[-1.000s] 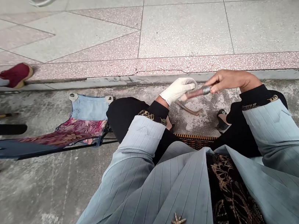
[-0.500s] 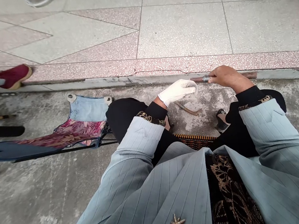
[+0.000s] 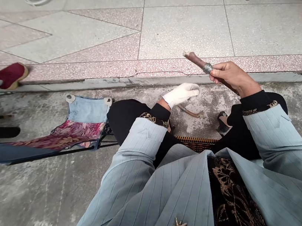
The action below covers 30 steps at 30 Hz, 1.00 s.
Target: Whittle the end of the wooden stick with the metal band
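Observation:
My right hand [image 3: 231,75], bare, is closed around a brown stick [image 3: 195,60]. Grey wire [image 3: 207,68] is wound round the stick just beyond my thumb and fingertips. The stick slants up to the left, its pale cut end over the raised step; its lower part is hidden by my hand. My left hand [image 3: 182,93], in a white knitted glove, hovers apart from it, lower and to the left. Its fingers are curled together, and whatever may be between them cannot be made out. On the concrete just below the glove lies a thin bent twig [image 3: 191,112].
A step edge [image 3: 124,80] runs across in front of me. To my left stands a low folding seat [image 3: 86,112] of blue and floral cloth. Another person's red shoe [image 3: 12,75] rests on the step at far left. A woven seat edge [image 3: 197,142] shows between my legs.
The stick has swung from nearly level to slanting, its far end rising away from my left hand. My right wrist has turned with it. The gloved hand has dropped slightly.

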Motion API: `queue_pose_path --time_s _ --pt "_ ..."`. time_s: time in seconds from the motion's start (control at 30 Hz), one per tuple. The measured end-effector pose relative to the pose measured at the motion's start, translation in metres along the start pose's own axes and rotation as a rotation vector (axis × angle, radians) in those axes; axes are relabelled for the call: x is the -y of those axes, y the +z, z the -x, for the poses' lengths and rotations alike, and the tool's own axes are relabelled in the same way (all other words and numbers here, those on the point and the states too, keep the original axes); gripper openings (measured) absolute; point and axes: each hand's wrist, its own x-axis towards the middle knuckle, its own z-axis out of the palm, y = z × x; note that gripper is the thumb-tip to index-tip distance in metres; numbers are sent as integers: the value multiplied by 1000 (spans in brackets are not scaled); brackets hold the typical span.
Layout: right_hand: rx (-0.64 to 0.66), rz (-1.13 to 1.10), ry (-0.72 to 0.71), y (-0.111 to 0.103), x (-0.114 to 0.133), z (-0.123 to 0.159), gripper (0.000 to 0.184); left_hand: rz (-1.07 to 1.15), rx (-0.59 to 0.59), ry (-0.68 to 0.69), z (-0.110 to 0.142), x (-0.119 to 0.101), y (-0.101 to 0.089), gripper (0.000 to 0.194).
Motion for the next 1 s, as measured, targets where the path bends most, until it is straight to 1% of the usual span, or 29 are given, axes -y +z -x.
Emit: queue_pose_path --time_s 0.07,0.1,0.17,0.23,0.27,0.3,0.33,0.37,0.4,0.43,0.47,0.5,0.53,0.57,0.6,0.63,0.67,0.7,0.73,0.77,0.83,0.93,0.97,1.0 --pt "-110 70 47 0 -7 -4 34 -12 85 -3 0 1 7 26" --pt "-152 154 80 0 -11 -7 33 -30 118 -1 0 1 10 26" --pt "-202 396 141 -1 -15 -10 29 -81 141 11 1 1 12 28" --pt "-184 666 178 0 -17 -12 29 -148 117 19 2 -1 10 30" --pt "-140 783 199 0 -17 -12 30 -195 88 21 3 -2 8 31" --pt "-65 873 229 1 -16 -12 30 -248 52 25 4 -3 5 31" --pt "40 923 269 2 -15 -11 29 -303 9 34 5 -4 2 31" --pt "183 928 306 3 -13 -9 27 -353 -38 47 5 -4 -1 31" --pt "358 884 327 4 -11 -7 25 -392 -77 57 6 -4 -4 31" --pt "546 791 318 3 -9 -5 24 -416 -105 58 6 -4 -6 30" --pt "715 663 279 2 -7 -2 25 -425 -125 50 6 -3 -8 29" --pt "825 517 219 1 -5 0 29 -423 -140 36 5 -2 -9 29" --pt "860 377 154 -1 -3 2 33 -411 -152 15 4 -1 -8 29" --pt "816 256 98 -4 -2 4 37 -392 -168 -9 3 1 -7 29" --pt "708 165 60 -6 -2 4 38 -369 -180 -34 2 2 -5 30" --pt "570 103 42 -9 -2 4 37 -345 -186 -55 1 4 -3 30" --pt "439 66 39 -11 -4 3 34 -332 -184 -69 0 5 -1 30" --pt "334 48 47 -13 -6 2 31 -337 -180 -73 -1 6 1 29" --pt "266 44 61 -14 -8 0 30 -362 -178 -67 -2 6 3 29" --pt "226 48 78 -14 -10 -1 30 -404 -180 -53 -2 7 4 28" --pt "207 64 107 -14 -13 -3 29 -510 -215 -34 -3 7 4 27" --pt "178 85 116 -13 -15 -4 29 -627 -275 -86 -4 8 3 28" --pt "152 93 119 -13 -16 -4 28 -646 -267 -100 -5 8 4 27" --pt "115 110 129 -12 -16 -5 28 -657 -235 -104 -5 9 5 27"
